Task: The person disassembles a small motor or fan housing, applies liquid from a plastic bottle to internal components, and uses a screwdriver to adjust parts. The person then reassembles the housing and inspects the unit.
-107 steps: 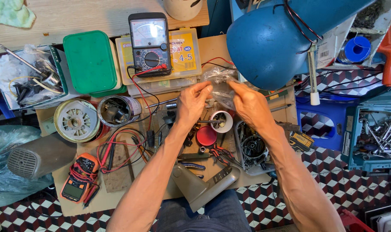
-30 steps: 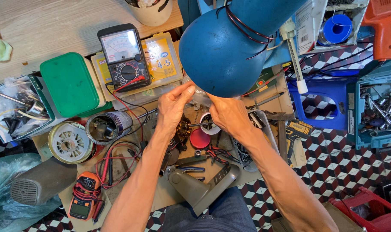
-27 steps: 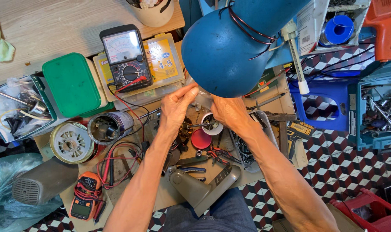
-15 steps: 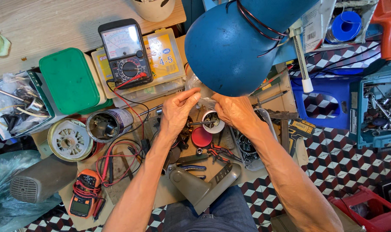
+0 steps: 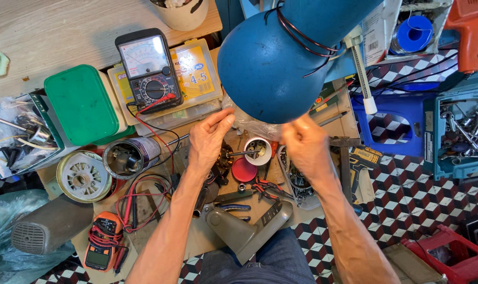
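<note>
Under the lamp shade: holding a clear plastic bag (image 5: pixel 254 125) between both hands, just above the cluttered cardboard work surface (image 5: pixel 197 242).
Left hand (image 5: pixel 207 139): pinching the bag's left edge with thumb and fingertips closed on the film, palm turned inward.
Right hand (image 5: pixel 304 144): gripping the bag's right side with fingers curled shut; exact finger placement hard to tell, being partly hidden by the blue lamp shade (image 5: pixel 275 63).
Doing it well: keeping both pinches near the top edge, pulling evenly and gently apart, holding the bag level so nothing small is spilling out, staying clear of the lamp.
Bag's look: thin, transparent, crinkled, catching light; contents, if any, too small to make out.
Bag's place: hanging between the hands, above a small white cup (image 5: pixel 258 150) and a red round lid (image 5: pixel 244 170).
Below the hands: lying about, pliers with red handles (image 5: pixel 265 188), dark motor parts and a grey plastic housing (image 5: pixel 249 231).
Off to the left: sitting on a yellow parts box (image 5: pixel 197 68), an analogue multimeter (image 5: pixel 147 71) with red lead trailing; beside it a green lidded box (image 5: pixel 81 104), a metal cylinder (image 5: pixel 128 156), a round ribbed cover (image 5: pixel 84 176).
Lower left: resting with coiled leads, an orange digital meter (image 5: pixel 102 247).
</note>
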